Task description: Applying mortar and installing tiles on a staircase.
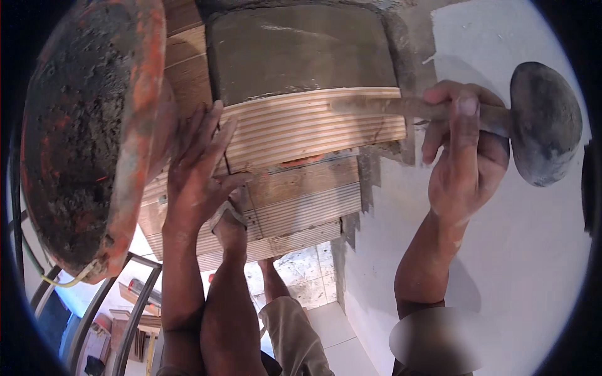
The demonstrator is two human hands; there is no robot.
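My left hand (197,169) lies flat with its fingers spread on the left end of a striped, wood-coloured tile (313,128) set against the wall. My right hand (461,153) is closed around the wooden handle of a mallet (544,122). The mallet's dark rounded head points right, and the handle end reaches left across the tile's upper edge. Wet grey mortar (301,53) covers the wall above the tile. More wood-look tiles (301,200) sit below it.
An orange pan (81,131) caked with grey mortar fills the left side. Another forearm (229,294) rises between my arms to the lower tiles. Beside it is a limb in khaki cloth (291,335). White wall (533,250) spreads right. Metal rails (135,301) cross the lower left.
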